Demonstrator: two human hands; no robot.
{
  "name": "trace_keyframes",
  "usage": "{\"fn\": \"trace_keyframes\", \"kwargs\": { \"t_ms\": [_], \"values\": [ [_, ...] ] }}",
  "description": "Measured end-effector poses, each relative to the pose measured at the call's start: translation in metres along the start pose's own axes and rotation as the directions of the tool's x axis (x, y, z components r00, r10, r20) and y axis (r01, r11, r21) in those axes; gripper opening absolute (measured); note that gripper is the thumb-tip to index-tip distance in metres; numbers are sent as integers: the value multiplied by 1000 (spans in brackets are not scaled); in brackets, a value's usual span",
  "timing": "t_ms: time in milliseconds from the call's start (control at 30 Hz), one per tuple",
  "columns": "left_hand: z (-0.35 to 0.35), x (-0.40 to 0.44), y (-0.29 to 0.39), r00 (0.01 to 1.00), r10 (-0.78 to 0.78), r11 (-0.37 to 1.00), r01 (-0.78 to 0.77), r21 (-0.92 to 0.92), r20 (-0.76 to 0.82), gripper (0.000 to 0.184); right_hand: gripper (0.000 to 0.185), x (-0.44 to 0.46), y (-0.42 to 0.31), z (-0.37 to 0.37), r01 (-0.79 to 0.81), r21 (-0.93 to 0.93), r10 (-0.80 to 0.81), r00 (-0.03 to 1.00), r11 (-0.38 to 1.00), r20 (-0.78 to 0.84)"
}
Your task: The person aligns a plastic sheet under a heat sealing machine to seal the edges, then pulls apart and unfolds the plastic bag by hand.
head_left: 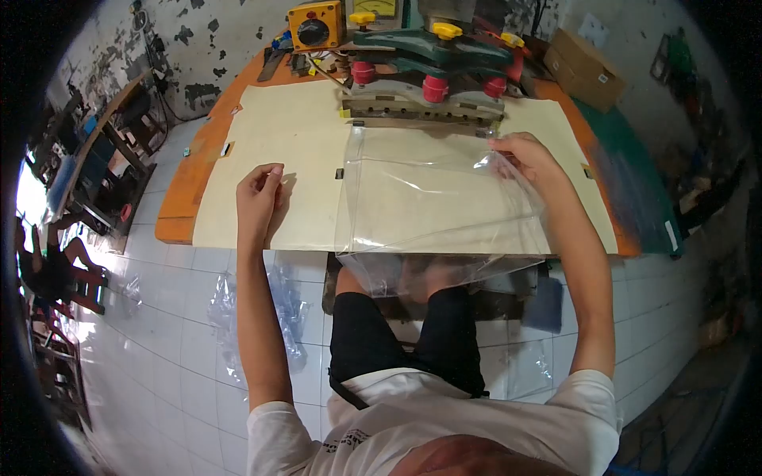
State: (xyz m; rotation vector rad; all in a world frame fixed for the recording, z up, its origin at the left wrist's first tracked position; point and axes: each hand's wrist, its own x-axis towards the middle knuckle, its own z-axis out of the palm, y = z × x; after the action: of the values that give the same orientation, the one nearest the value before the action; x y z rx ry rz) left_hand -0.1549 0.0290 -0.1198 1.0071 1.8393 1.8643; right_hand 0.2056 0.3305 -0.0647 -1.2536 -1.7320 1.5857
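Note:
A clear plastic sheet [436, 198] lies on the cream-coloured board [309, 119] that covers the table, and its near end hangs over the front edge above my lap. My right hand [520, 155] pinches the sheet at its far right corner, just in front of the machine. To the left of the sheet, my left hand [260, 186] is raised over the board with fingers curled and thumb against the forefinger; whether something small is between them cannot be made out. The machine's metal bar [421, 109] runs along the sheet's far edge.
The machine [432, 51] has yellow knobs and red cylinders. Behind it are an orange box with a dial [316, 28] and a cardboard box [583, 70]. Crumpled plastic [290, 317] lies on the tiled floor. Another person [48, 262] sits at the far left.

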Motion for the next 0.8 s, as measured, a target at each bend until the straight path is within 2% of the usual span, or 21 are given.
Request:
{"fn": "trace_keyframes", "kwargs": {
  "t_ms": [67, 200, 267, 300, 367, 400, 433, 467, 533, 567, 633, 667, 767, 800],
  "values": [
    [-1, 1, -2, 1000, 18, 1000, -18, 5, 5, 25, 18, -6, -2, -2, 19, 44, -22, 998, 999, 62],
    [-3, 3, -5, 999, 5, 1000, -6, 29, 35, 26, 18, -54, -21, 4, 37, -16, -37, 999, 999, 15],
    [-1, 5, -3, 998, -4, 999, 1, 41, 67, 27, 17, -92, -27, 8, 258, -97, -269, 956, 961, -115],
    [0, 2, 3, 995, 7, 994, -17, 105, 97, 31, 17, -110, -27, 8, 259, -98, -270, 955, 961, -123],
    [10, 1, 10, 990, 26, 986, -49, 158, 140, 35, 15, -144, -25, 5, 431, -66, -436, 895, 900, -92],
    [18, 1, 12, 979, 72, 992, -90, 90, 192, 42, 15, -157, -23, 4, 429, -72, -434, 894, 901, -109],
    [28, -3, 16, 963, 115, 992, -124, 19, 242, 49, 17, -168, -19, 4, 522, -49, -524, 844, 851, -113],
    [39, -8, 20, 958, 116, 992, -123, 10, 263, 49, 19, -179, -16, 4, 609, -28, -608, 785, 792, -120],
    [62, -25, 43, 894, 238, 969, -192, -154, 379, 57, 19, -199, -14, 7, 626, -54, -626, 766, 778, -149],
    [70, -36, 54, 885, 244, 968, -193, -163, 398, 57, 19, -207, -15, 9, 651, -73, -653, 741, 755, -156],
    [82, -58, 72, 894, 144, 938, 14, -346, 425, 55, 16, -219, -14, 9, 654, -79, -656, 734, 753, -178],
    [86, -65, 73, 935, 86, 937, 42, -347, 343, 39, 15, -222, -12, 9, 639, -23, -632, 753, 769, -183],
    [86, -74, 75, 931, 180, 909, -34, -416, 316, 30, 12, -232, -8, 5, 618, 84, -597, 781, 782, -186],
    [90, -78, 80, 954, 177, 898, -55, -437, 243, 24, 13, -236, -8, 4, 597, 87, -575, 796, 798, -189]
  ]
}}
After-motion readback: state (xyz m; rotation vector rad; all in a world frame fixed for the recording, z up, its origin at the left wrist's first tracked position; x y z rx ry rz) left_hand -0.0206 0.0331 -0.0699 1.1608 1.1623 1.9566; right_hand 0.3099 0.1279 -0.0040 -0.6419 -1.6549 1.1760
